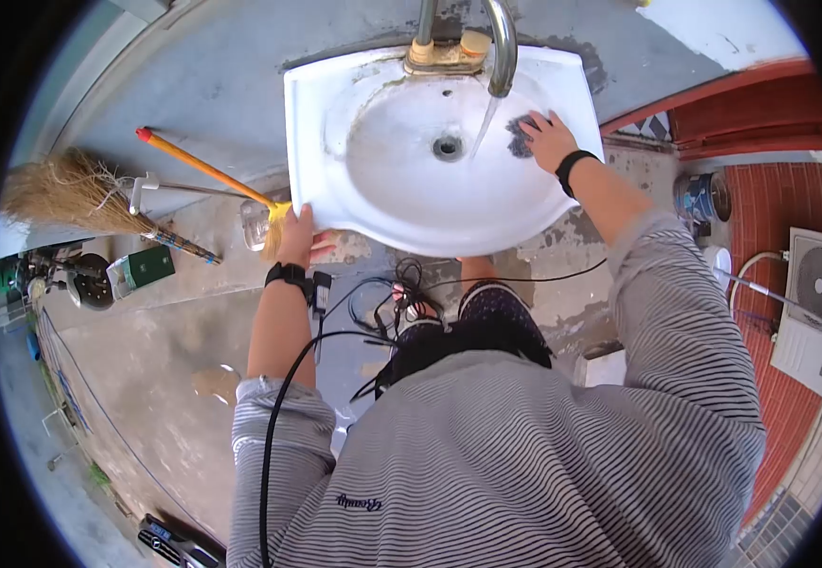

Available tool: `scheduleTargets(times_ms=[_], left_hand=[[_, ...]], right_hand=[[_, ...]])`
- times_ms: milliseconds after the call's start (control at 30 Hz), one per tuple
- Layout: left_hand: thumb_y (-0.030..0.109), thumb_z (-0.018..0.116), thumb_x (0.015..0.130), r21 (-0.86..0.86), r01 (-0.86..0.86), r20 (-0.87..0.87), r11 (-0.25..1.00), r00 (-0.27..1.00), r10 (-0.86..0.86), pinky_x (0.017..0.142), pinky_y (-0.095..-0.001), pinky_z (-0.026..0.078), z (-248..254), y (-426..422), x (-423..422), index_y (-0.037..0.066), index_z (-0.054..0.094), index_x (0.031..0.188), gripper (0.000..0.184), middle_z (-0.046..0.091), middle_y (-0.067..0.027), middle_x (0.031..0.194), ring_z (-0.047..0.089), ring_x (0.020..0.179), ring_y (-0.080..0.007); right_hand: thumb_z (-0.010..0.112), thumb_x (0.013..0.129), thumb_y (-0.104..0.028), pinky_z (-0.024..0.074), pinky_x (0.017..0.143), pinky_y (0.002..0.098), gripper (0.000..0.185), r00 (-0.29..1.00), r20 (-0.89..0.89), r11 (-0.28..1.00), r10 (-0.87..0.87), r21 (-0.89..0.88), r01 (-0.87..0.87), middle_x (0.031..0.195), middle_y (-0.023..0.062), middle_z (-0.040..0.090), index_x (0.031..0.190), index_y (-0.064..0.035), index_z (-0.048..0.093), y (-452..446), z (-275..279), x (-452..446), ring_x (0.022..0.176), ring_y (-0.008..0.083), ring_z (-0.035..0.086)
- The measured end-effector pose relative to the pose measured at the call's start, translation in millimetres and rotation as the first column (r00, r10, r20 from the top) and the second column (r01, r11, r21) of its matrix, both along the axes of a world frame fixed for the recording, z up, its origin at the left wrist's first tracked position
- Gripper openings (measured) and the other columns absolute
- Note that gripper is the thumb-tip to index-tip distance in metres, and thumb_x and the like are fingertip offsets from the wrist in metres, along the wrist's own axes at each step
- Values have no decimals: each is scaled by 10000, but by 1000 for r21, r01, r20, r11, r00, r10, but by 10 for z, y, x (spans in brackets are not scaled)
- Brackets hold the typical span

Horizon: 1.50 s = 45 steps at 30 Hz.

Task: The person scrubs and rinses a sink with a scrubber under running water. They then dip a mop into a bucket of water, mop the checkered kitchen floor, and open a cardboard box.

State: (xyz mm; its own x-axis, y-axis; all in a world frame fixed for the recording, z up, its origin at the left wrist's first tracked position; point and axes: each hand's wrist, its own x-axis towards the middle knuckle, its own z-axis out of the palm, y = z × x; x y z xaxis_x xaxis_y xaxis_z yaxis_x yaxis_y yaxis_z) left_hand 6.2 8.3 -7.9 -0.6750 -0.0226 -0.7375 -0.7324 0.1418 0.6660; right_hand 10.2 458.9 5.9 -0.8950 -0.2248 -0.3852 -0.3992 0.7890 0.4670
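Water runs from the curved metal faucet (503, 52) into the white sink (382, 180), near its drain (448, 148). My right hand (549, 142) is on the basin's right inner wall, its fingers spread over a dark grey scouring pad (521, 137), which lies pressed between fingertips and basin. My left hand (299, 239) is at the sink's lower left corner, thumb on the rim and fingers apart beneath it. Both wrists wear black bands. Behind the faucet's base sits a stained tap fitting (474, 44).
A straw broom (79, 194) and an orange-handled yellow brush (207, 170) lean left of the sink. Black cables (411, 284) hang by my legs. A green box (141, 270) stands at left, a blue bucket (699, 196) and an air-conditioner unit (816, 303) at right.
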Motion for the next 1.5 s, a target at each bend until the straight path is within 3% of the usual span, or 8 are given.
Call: scheduleTargets(times_ms=[267,500,567,767,900,967,1100,1500], left_hand=[[329,367,901,3,-32,50,999,998,32,616,-380,549,84,41,8,172,252,1270,417,433,-48,1080,508,795,-186],[316,375,901,16,-38,24,999,999,38,622,-377,548,60,43,10,170,272,1263,404,428,-51,1095,511,797,-184],[311,376,901,19,-54,13,998,998,54,623,-378,548,71,43,9,172,272,1264,402,426,-50,1099,513,783,-179],[300,378,902,32,-50,7,998,999,50,615,-375,549,56,35,21,182,283,1254,383,428,-44,1082,516,749,-165],[296,370,901,26,-70,13,997,997,70,588,-356,552,43,39,18,194,278,1257,382,446,-47,1042,522,729,-159],[288,365,900,15,-89,16,996,996,89,560,-338,556,42,52,20,204,264,1269,392,455,-55,1033,530,709,-155],[292,365,903,5,-102,33,995,994,102,569,-345,553,104,87,9,210,253,1269,392,436,-55,1072,530,730,-163],[330,396,892,12,-138,54,990,989,137,615,-354,543,74,104,38,186,308,1240,386,441,-52,1064,502,768,-180]], right_hand=[[350,862,-224,233,1000,447,390,879,248,812,-406,-343,472,1361,150,259,1223,-113,449,-111,-1007,-42,1227,283,296],[460,689,13,453,796,324,489,755,656,771,-7,-477,422,1098,179,529,1177,-18,454,-1368,-150,44,955,312,546],[447,681,51,490,725,349,290,293,930,-479,223,-157,863,897,139,585,944,-4,555,-1449,-246,-38,808,297,586],[466,766,26,493,796,403,210,342,870,-924,354,268,274,925,140,559,971,52,506,-853,193,-247,873,259,562],[473,780,-15,504,680,284,352,571,811,-572,-130,-531,625,917,73,574,1130,-11,509,-472,471,-395,791,147,578],[476,750,-50,482,716,335,401,808,373,101,-457,-881,463,976,150,577,1149,-55,510,-209,327,-702,804,237,585],[461,764,-131,442,790,400,353,900,-177,730,-398,-655,194,1093,197,521,1107,-96,534,-85,29,-1165,880,347,535],[452,742,-16,421,837,370,381,877,-434,672,-205,-714,-197,1103,128,520,1109,-82,528,31,103,-659,937,317,491]])
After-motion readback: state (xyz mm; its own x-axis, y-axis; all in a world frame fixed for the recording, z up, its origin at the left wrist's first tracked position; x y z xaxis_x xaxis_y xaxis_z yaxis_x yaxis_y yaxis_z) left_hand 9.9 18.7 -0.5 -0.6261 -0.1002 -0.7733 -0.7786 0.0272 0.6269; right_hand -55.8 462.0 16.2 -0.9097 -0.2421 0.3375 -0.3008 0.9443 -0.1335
